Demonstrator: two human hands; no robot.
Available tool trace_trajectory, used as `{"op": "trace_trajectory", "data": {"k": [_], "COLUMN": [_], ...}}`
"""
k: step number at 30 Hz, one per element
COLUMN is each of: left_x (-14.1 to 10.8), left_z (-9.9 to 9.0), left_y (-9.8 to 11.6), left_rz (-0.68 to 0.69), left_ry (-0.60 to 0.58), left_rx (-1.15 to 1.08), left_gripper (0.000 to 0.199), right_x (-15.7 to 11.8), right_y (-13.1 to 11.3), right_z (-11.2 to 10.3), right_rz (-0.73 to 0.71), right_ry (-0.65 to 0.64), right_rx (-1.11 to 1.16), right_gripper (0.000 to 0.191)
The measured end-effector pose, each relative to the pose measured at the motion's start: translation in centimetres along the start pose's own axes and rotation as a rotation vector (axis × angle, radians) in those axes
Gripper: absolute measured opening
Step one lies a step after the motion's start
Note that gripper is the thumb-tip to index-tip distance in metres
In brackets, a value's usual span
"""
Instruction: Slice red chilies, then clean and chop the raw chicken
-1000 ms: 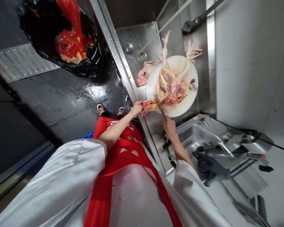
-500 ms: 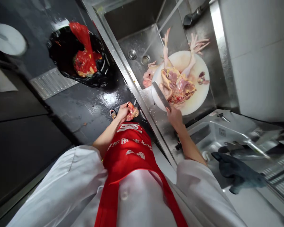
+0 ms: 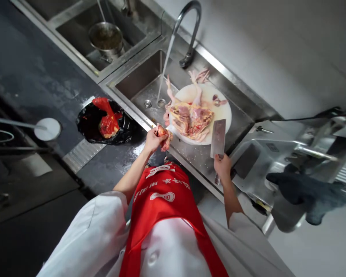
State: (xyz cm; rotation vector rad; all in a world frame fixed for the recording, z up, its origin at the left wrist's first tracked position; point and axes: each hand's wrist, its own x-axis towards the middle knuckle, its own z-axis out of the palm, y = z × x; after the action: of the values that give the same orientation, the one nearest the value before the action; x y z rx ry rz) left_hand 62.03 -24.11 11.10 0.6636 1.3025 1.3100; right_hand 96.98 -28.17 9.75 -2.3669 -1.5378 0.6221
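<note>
A lump of reddish poultry scraps (image 3: 165,139) is gripped in my left hand (image 3: 153,141), over the sink's front edge. Wrapped round the handle of a cleaver (image 3: 218,136), my right hand (image 3: 222,166) is at the right front of the cutting board; the wide blade points away from me. An opened-out bird carcass (image 3: 192,120) with its legs and feet stretched to the back lies on the round white board (image 3: 223,109). Small dark red pieces (image 3: 218,100) sit at the board's back right.
Water runs from a curved faucet (image 3: 198,23) into the sink basin (image 3: 137,86). A bin lined with a black bag (image 3: 123,132) stands on the floor at the left, a red bag (image 3: 106,111) inside. Dark gloves (image 3: 308,192) hang at the right. A strainer pot (image 3: 106,37) sits back left.
The view has shifted. My left hand has lifted the scraps up to the sink edge. My right hand has moved the cleaver to the board's right side, turning its flat face into view.
</note>
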Motion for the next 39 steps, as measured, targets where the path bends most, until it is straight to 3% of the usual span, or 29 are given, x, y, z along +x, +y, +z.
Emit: {"op": "trace_trajectory", "data": {"k": [4, 8, 10, 12, 14, 17, 20, 22, 30, 35, 39], "left_x": [2.5, 8.6, 11.8, 14.0, 14.6, 13.1, 10.7, 9.5, 7.1, 5.5, 4.1], "left_z": [9.0, 19.2, 22.6, 23.8, 22.9, 19.1, 16.1, 15.6, 16.4, 13.9, 11.7], "left_y": [2.7, 2.3, 1.2, -0.1, -1.1, -2.1, -2.7, -3.1, -3.0, -1.7, -1.6], "left_rz": [0.113, 0.173, 0.145, 0.112, 0.134, 0.265, 0.329, 0.342, 0.461, 0.542, 0.414], "left_ry": [-0.087, -0.101, -0.146, -0.193, -0.28, -0.53, -0.677, -0.723, -0.819, -0.742, -0.647], "left_rx": [0.052, 0.138, 0.219, 0.384, 0.656, 1.084, 1.299, 1.412, 1.838, 1.919, 1.838], "left_gripper": [0.028, 0.018, 0.015, 0.014, 0.014, 0.016, 0.002, 0.012, 0.034, 0.037, 0.038], "right_x": [-0.3, -1.4, -1.9, -2.5, -3.0, -3.5, -3.3, -2.9, -1.4, -1.7, -2.4], "right_y": [2.3, 4.2, 5.1, 5.9, 6.6, 7.4, 7.7, 7.6, 6.3, 4.9, 3.5], "right_z": [0.4, 1.1, 1.5, 1.8, 2.3, 3.0, 3.7, 4.0, 3.7, 3.7, 3.9], "right_rz": [0.088, 0.136, 0.175, 0.211, 0.221, 0.217, 0.24, 0.247, 0.209, 0.187, 0.153], "right_ry": [0.016, 0.024, 0.018, 0.014, 0.022, 0.034, 0.008, -0.013, -0.025, -0.065, -0.106], "right_rx": [0.052, 0.129, 0.142, 0.156, 0.185, 0.229, 0.261, 0.286, 0.314, 0.351, 0.37], "right_gripper": [0.037, 0.037, 0.038, 0.04, 0.042, 0.043, 0.043, 0.041, 0.036, 0.033, 0.034]}}
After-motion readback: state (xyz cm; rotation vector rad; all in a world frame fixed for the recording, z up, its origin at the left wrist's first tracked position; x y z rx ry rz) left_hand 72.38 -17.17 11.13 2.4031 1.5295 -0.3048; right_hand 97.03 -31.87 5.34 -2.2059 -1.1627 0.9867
